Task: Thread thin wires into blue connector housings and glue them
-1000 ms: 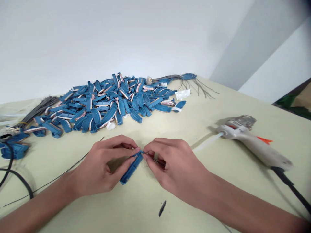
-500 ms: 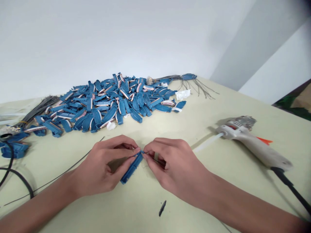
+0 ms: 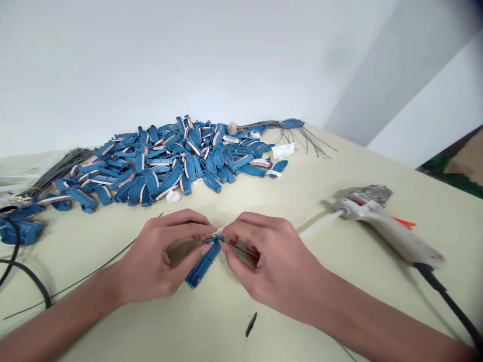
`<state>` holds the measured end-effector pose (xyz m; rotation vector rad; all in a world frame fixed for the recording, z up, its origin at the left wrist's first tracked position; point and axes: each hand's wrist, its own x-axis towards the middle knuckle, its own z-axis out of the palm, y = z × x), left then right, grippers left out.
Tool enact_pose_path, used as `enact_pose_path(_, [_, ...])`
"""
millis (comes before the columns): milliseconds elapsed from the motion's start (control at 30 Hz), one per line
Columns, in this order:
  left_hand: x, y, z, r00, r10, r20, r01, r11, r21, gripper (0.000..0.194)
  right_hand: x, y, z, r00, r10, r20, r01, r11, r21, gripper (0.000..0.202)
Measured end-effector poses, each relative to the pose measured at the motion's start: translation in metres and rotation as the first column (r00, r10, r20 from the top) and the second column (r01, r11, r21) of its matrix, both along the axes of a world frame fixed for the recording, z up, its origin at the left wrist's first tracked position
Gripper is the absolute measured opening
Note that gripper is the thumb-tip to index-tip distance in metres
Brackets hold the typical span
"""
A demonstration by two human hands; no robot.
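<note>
Left hand (image 3: 151, 259) fingers pinch a narrow blue plastic piece (image 3: 203, 268); right hand (image 3: 275, 259) fingers pinch thin dark wire (image 3: 240, 248), seemingly fitting it; next needs steady alignment.

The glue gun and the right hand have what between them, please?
A white stick juts from the glue gun toward the right hand, in the head view.

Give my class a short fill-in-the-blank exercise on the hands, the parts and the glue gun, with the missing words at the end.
1. The small part at the fingertips of both hands is coloured ____.
2. A thin dark wire runs from that part into the palm of the ____ hand.
3. The glue gun has a piece jutting from its handle, coloured ____.

Missing words: blue; right; orange.
</note>
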<state>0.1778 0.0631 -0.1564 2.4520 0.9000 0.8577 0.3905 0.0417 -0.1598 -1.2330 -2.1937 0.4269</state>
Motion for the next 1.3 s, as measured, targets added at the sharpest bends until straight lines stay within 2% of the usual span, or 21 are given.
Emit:
enact_pose_path(267, [0.0, 0.002, -0.001, 1.0, -0.005, 0.028, 0.006, 0.999, -0.037, 0.023, 0.0, 0.0, 0.0, 1.0, -0.028, 0.011, 0.028, 1.0, -0.014, 0.016])
enact_pose_path(500, [-0.004, 0.002, 0.0, 0.998, 0.029, 0.048, -0.026, 0.997, -0.073, 0.019, 0.007, 0.0, 0.007, 0.999, -0.039, -0.015, 0.04, 0.999, 0.025, 0.018])
enact_pose_path(700, [-0.007, 0.002, 0.005, 0.996, 0.044, 0.072, -0.035, 0.992, -0.123, 0.02, 0.017, 0.0, 0.026, 0.996, -0.038, 0.083, 0.049, 0.989, -0.139, 0.022])
enact_pose_path(767, [-0.008, 0.0, 0.01, 0.998, 0.054, 0.035, -0.05, 0.993, -0.103, 0.022, 0.021, -0.006, 0.033, 0.989, -0.008, 0.15, 0.033, 0.985, -0.167, 0.025])
enact_pose_path(867, [-0.011, -0.004, 0.021, 0.987, 0.104, -0.126, -0.111, 0.993, -0.047, 0.03, 0.028, -0.018, 0.039, 0.972, -0.009, 0.234, 0.04, 0.991, -0.128, 0.023])
enact_pose_path(967, [-0.02, -0.004, 0.031, 0.947, 0.188, -0.258, -0.198, 0.98, -0.013, 0.036, 0.032, -0.03, 0.041, 0.947, -0.004, 0.32, 0.05, 0.99, -0.134, 0.015])
enact_pose_path(1067, [-0.037, 0.002, 0.039, 0.906, 0.289, -0.309, -0.299, 0.954, 0.015, 0.04, 0.034, -0.035, 0.039, 0.903, 0.019, 0.428, 0.066, 0.981, -0.184, 0.014])
enact_pose_path(1167, [-0.056, 0.006, 0.041, 0.86, 0.361, -0.362, -0.371, 0.928, 0.044, 0.041, 0.032, -0.034, 0.036, 0.875, 0.021, 0.483, 0.079, 0.98, -0.184, 0.011])
enact_pose_path(1300, [-0.071, 0.001, 0.034, 0.805, 0.408, -0.431, -0.426, 0.903, 0.058, 0.037, 0.029, -0.027, 0.034, 0.875, 0.023, 0.483, 0.069, 0.983, -0.173, 0.01])
